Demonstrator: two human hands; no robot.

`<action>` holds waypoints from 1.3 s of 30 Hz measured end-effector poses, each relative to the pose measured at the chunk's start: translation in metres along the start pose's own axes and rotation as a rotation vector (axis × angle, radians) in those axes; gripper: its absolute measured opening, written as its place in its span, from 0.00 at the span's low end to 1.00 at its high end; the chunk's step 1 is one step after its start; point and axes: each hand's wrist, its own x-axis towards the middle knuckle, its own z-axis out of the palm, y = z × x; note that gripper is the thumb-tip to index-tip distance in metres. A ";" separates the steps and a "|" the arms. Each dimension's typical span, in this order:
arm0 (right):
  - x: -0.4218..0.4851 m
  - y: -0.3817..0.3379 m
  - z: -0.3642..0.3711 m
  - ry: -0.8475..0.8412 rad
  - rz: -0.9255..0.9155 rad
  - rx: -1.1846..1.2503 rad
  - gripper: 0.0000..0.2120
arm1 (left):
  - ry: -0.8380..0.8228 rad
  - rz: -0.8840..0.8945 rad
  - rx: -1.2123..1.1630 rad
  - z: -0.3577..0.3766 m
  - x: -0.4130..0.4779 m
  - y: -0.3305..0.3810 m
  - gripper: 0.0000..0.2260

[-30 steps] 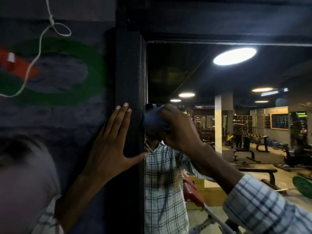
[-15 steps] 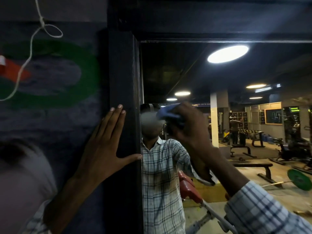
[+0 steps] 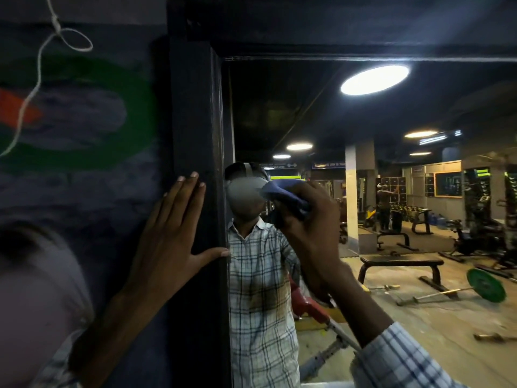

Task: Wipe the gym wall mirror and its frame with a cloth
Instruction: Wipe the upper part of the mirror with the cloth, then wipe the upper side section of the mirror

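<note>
The wall mirror (image 3: 391,219) fills the right half of the view, bordered by a dark frame (image 3: 195,135) along its left side and top. My right hand (image 3: 310,228) grips a bunched blue cloth (image 3: 285,196) and presses it against the glass a little to the right of the frame's left upright, at head height. My left hand (image 3: 173,233) lies flat with fingers spread on that upright, its thumb hooked round the frame's inner edge. The mirror reflects a person in a checked shirt directly behind the cloth.
A painted wall (image 3: 84,121) with a green ring and a hanging white cord (image 3: 39,68) lies left of the frame. Reflected in the mirror are a bench (image 3: 400,261), a barbell with a green plate (image 3: 486,285), a pillar and ceiling lights.
My right hand has carried the cloth rightward across the glass, away from the frame's inner edge. My left hand stays flat on the frame.
</note>
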 end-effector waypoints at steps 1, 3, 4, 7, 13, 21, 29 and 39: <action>-0.007 -0.004 0.001 -0.027 0.034 0.046 0.11 | 0.002 -0.009 -0.046 -0.002 -0.002 0.007 0.49; -0.022 -0.010 -0.004 -0.040 0.128 0.155 0.07 | 0.011 -0.032 -0.197 -0.007 -0.008 0.024 0.43; -0.029 -0.014 -0.010 -0.029 0.188 0.210 0.07 | 0.011 -0.052 -0.299 -0.011 -0.012 0.036 0.40; -0.052 -0.034 -0.030 0.007 0.364 0.389 0.06 | -0.073 -0.173 -0.691 -0.023 -0.026 0.076 0.34; -0.089 -0.060 -0.065 -0.029 0.489 0.523 0.14 | -0.204 -0.311 -1.143 -0.023 -0.032 0.129 0.31; -0.110 -0.069 -0.095 -0.061 0.629 0.590 0.17 | -0.248 -0.361 -1.223 -0.014 -0.042 0.159 0.29; -0.125 -0.044 -0.105 -0.030 0.639 0.415 0.14 | -0.284 -0.355 -1.142 0.001 -0.058 0.173 0.26; -0.117 -0.031 -0.131 -0.144 0.867 0.603 0.14 | -0.197 -0.798 -1.462 -0.006 -0.041 0.162 0.19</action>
